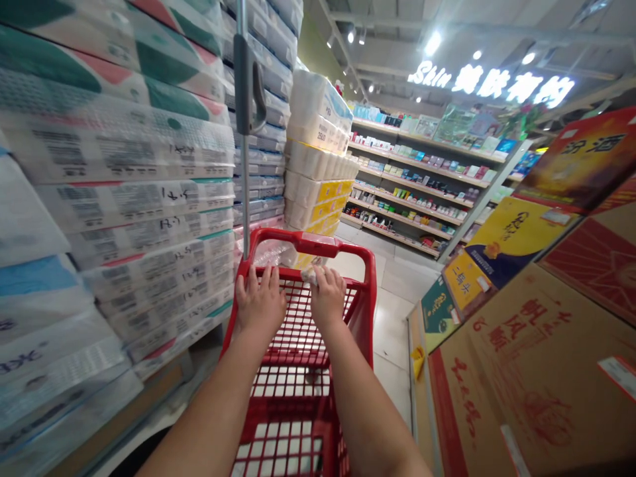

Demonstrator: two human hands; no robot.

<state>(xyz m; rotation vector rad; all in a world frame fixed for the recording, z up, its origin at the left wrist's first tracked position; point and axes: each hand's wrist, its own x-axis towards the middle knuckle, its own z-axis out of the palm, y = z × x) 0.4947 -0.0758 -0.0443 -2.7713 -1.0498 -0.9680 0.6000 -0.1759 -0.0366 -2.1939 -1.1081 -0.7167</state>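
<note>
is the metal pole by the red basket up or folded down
Up: the metal pole rises at the rim of the red basket, its grey grip above the left hand.

My right fingers [325, 274] hide part of a small whitish crumpled thing [309, 274]; I cannot tell what it is. My bare forearms [218, 404] cover parts of the red plastic cart [370, 291], which the bottom edge cuts off. The small colourful packages [437, 161] on the far shelves [485, 200] are too tiny to read.

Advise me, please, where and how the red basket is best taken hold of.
Grip the red basket by its raised far bar, probably coming over from the near side: the thick middle spans an open gap.
</note>
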